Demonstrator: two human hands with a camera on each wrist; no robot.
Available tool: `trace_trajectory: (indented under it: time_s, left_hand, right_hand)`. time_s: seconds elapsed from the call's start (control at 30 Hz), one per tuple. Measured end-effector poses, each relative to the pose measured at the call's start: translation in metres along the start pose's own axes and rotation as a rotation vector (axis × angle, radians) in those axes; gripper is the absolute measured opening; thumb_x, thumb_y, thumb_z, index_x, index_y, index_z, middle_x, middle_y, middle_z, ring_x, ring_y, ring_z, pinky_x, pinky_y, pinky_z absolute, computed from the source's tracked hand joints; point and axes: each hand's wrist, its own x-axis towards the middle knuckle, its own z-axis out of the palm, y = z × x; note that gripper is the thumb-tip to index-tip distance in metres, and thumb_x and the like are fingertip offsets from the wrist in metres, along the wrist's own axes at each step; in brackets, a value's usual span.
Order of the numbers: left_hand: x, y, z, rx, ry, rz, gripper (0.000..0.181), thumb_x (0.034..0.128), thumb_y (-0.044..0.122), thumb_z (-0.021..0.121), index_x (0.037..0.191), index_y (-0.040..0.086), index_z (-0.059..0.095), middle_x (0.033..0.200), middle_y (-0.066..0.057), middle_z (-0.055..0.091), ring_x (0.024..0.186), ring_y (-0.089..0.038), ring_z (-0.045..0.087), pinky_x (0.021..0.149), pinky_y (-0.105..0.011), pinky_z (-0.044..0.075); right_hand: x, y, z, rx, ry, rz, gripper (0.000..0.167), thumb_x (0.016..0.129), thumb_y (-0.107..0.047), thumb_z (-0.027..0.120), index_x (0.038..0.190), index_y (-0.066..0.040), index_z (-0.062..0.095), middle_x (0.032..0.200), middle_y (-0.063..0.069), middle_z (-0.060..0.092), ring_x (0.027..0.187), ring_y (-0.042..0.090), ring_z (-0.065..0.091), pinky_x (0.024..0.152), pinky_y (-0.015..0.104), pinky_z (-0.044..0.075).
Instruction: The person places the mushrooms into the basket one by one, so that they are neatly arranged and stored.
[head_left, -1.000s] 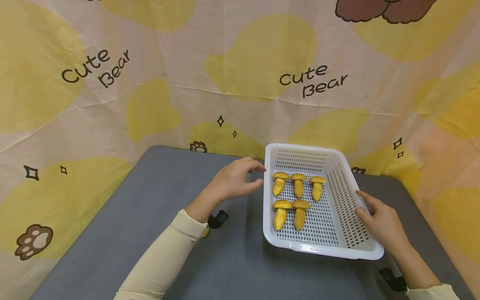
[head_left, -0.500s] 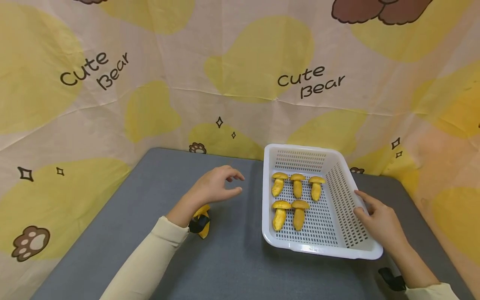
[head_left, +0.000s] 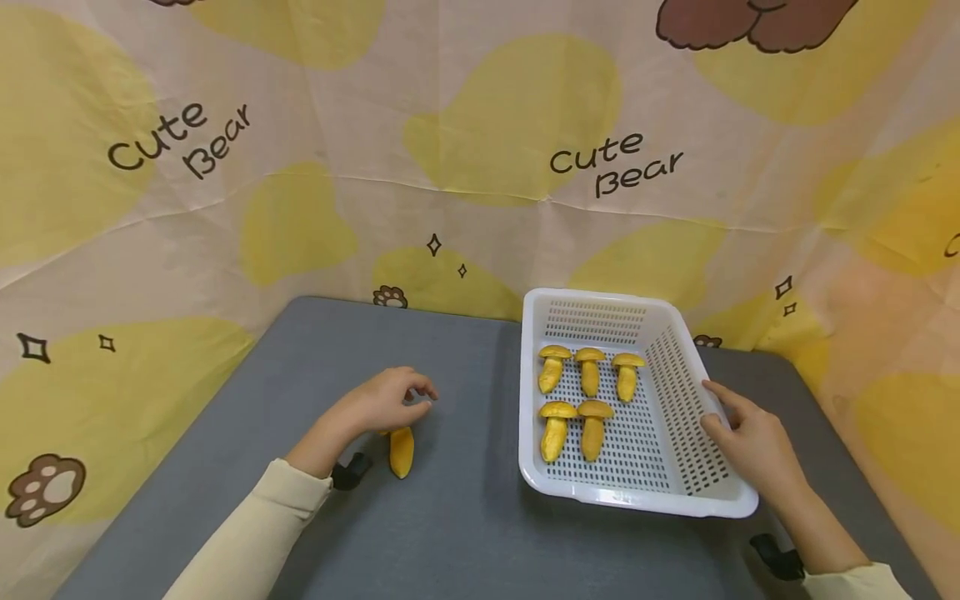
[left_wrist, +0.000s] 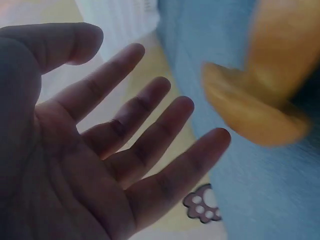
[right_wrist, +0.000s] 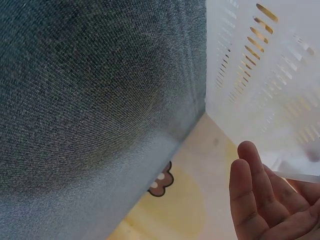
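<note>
My left hand (head_left: 381, 402) hovers over the left part of the table, fingers loosely bent and holding nothing. Just below it lies a yellow toy mushroom (head_left: 401, 454), its cap mostly hidden by the hand in the head view. The left wrist view shows that mushroom's cap (left_wrist: 255, 112), blurred, beyond the spread fingertips and apart from them. On the right, my right hand (head_left: 753, 442) holds the right rim of a white plastic basket (head_left: 637, 502). Its fingers (right_wrist: 245, 195) lie along the outside of the wall. Inside the basket, several yellow mushrooms (head_left: 554, 433) lie in two rows toward the left.
A grey cloth-covered table (head_left: 450, 533) carries everything. Behind it hangs a printed curtain (head_left: 480, 125) with bear lettering, reaching down to the table's back edge. Black straps (head_left: 351, 472) sit at both wrists.
My left hand has moved left and toward me, from beside the basket's left rim to above the loose mushroom. The right hand stays on the basket, and the mushrooms inside have not moved.
</note>
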Motion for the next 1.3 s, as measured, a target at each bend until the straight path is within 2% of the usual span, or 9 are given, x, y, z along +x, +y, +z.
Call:
trace_trajectory:
  time_s: [0.17, 0.4, 0.53, 0.87, 1.3]
  left_hand:
    - [-0.011, -0.017, 0.004, 0.021, 0.018, 0.015, 0.020, 0.0925, 0.017, 0.061, 0.108, 0.007, 0.069, 0.107, -0.009, 0.063, 0.101, -0.029, 0.061, 0.085, -0.041, 0.053]
    - [-0.021, -0.033, 0.009, 0.041, 0.056, 0.016, 0.018, 0.0858, 0.013, 0.066, 0.104, 0.013, 0.070, 0.102, -0.004, 0.063, 0.099, -0.027, 0.060, 0.080, -0.039, 0.052]
    - [-0.022, -0.035, 0.010, 0.052, 0.067, 0.023, 0.022, 0.0838, 0.011, 0.067, 0.105, 0.014, 0.070, 0.101, -0.003, 0.063, 0.097, -0.026, 0.061, 0.079, -0.037, 0.051]
    - [-0.018, -0.036, 0.014, 0.011, 0.060, 0.003, 0.025, 0.0822, 0.006, 0.067, 0.106, 0.012, 0.069, 0.103, -0.004, 0.064, 0.095, -0.023, 0.062, 0.078, -0.037, 0.052]
    - [-0.015, -0.037, 0.018, -0.006, 0.077, -0.006, 0.024, 0.0796, 0.008, 0.070, 0.103, 0.013, 0.070, 0.102, -0.003, 0.065, 0.093, -0.022, 0.061, 0.076, -0.036, 0.051]
  right_hand:
    - [0.001, -0.001, 0.001, -0.002, -0.002, -0.002, 0.056, 0.096, -0.024, 0.047, 0.147, -0.004, 0.039, 0.101, 0.030, 0.065, 0.058, 0.017, 0.065, 0.047, 0.028, 0.050]
    - [0.001, 0.000, 0.003, 0.010, -0.011, 0.001, 0.056, 0.095, -0.023, 0.047, 0.147, -0.004, 0.038, 0.105, 0.031, 0.065, 0.059, 0.018, 0.067, 0.047, 0.027, 0.051]
    - [0.001, 0.001, 0.003, 0.010, -0.007, 0.001, 0.056, 0.095, -0.023, 0.047, 0.147, -0.004, 0.038, 0.104, 0.031, 0.065, 0.059, 0.018, 0.067, 0.047, 0.027, 0.051]
    - [0.001, 0.002, 0.002, 0.012, -0.004, 0.001, 0.056, 0.095, -0.022, 0.048, 0.146, -0.003, 0.039, 0.103, 0.030, 0.065, 0.059, 0.018, 0.067, 0.048, 0.027, 0.052]
    - [0.001, 0.004, 0.001, 0.018, -0.014, 0.009, 0.057, 0.094, -0.022, 0.048, 0.147, -0.003, 0.038, 0.106, 0.032, 0.064, 0.060, 0.019, 0.067, 0.049, 0.028, 0.053]
